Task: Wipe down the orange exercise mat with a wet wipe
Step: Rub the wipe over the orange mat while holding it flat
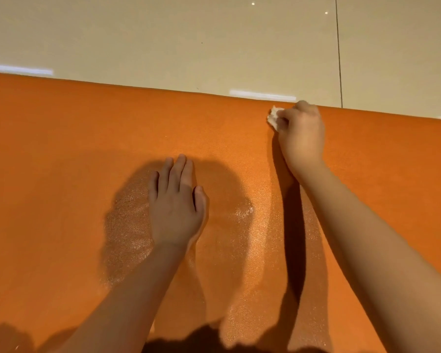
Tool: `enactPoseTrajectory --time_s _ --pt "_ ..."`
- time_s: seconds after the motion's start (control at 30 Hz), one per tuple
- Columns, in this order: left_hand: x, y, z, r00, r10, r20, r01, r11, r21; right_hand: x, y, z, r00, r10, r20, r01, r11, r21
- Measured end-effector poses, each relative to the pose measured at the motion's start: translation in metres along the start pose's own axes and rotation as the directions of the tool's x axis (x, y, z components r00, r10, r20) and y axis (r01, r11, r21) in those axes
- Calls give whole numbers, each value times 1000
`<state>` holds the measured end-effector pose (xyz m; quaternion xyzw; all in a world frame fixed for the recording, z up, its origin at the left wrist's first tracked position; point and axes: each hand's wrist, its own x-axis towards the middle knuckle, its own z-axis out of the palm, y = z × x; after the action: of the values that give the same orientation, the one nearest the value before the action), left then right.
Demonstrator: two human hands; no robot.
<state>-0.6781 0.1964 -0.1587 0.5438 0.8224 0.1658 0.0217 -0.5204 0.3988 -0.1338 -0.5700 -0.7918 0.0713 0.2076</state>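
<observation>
Mat: We see the orange exercise mat (61,149) spread flat on the floor (163,34), filling the lower part of our view. Its far edge slants gently across from left to right.
Wet wipe: A small, crumpled white wet wipe (272,117) sits on the mat just inside the far edge, towards the mat's right side. Only a bit of it pokes out past the fingers.
Right hand: Our right hand (301,133) is curled round the wipe, knuckles up, fingers bunched over it and pressing it onto the mat beside the far edge. The forearm stretches across the mat from its near right.
Left hand: Our left hand (176,205) lies palm down near the mat's middle, fingers straight and close together, thumb a little apart. It holds nothing and only rests on the mat.
Hands apart: The two hands are well apart on the mat, the left nearer to us and the right up by the far edge.
Mat surface: Glistening patches (127,225) show on the mat on both sides of the left hand and along the right forearm.
Shadows: Dark shadows fall on the mat round the left hand and beneath the right forearm.
Floor: Beyond the mat's far edge lie glossy beige tiles, with a dark grout line (339,52) running away from the mat and bright reflections beside the edge.
</observation>
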Motion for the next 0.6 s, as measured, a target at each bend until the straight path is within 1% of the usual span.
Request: enactPoseTrajectory --time_s 0.03,0.07,0.1,0.13,0.2,0.23,0.27,0.33,0.37,0.4,0.43,0.47,0.5,0.53,0.57,0.6 --pt "0 0 0 1000 3 -3 -3 1000 1 3 -6 4 996 84 -31 -84 996 -9" --pt "0 1 -1 1000 6 -6 -6 1000 0 3 -14 7 992 118 -48 -117 993 23" --pt "0 1 -1 1000 7 -7 -7 1000 -1 -1 -24 9 995 94 -37 -91 992 83" --pt "0 1 -2 1000 4 -3 -4 1000 -1 -7 -29 10 1000 7 -15 -5 992 123" --pt "0 2 -3 1000 -2 7 2 1000 2 -16 -24 10 976 -204 71 194 972 128" --pt "0 2 -3 1000 2 7 -2 1000 4 -13 -17 6 969 -229 98 218 970 111" --pt "-1 1 -3 1000 8 4 -8 1000 5 -5 -10 5 978 -186 94 178 980 90" --pt "0 0 -2 1000 16 -4 -15 1000 7 14 -4 8 1000 -1 12 0 998 62" --pt "0 0 -2 1000 17 -5 -17 1000 11 20 -8 12 996 88 -15 -87 995 52" --pt "0 0 -2 1000 20 -7 -20 1000 15 21 -17 17 991 128 -28 -126 990 56" --pt "0 0 -2 1000 21 -10 -21 1000 19 20 -29 21 993 112 -25 -109 989 95" --pt "0 1 -2 1000 19 -10 -19 1000 21 16 -41 25 999 38 -7 -36 987 159" --pt "0 1 -2 1000 16 -9 -15 1000 21 11 -50 29 997 -81 15 76 976 205" --pt "0 2 -3 1000 14 -10 -14 1000 20 5 -51 30 977 -208 49 192 955 227" --pt "0 2 -3 1000 15 -13 -14 1000 21 4 -48 29 952 -298 74 275 935 225" --pt "0 2 -3 1000 15 -14 -15 1000 23 8 -43 26 945 -316 89 293 934 206"
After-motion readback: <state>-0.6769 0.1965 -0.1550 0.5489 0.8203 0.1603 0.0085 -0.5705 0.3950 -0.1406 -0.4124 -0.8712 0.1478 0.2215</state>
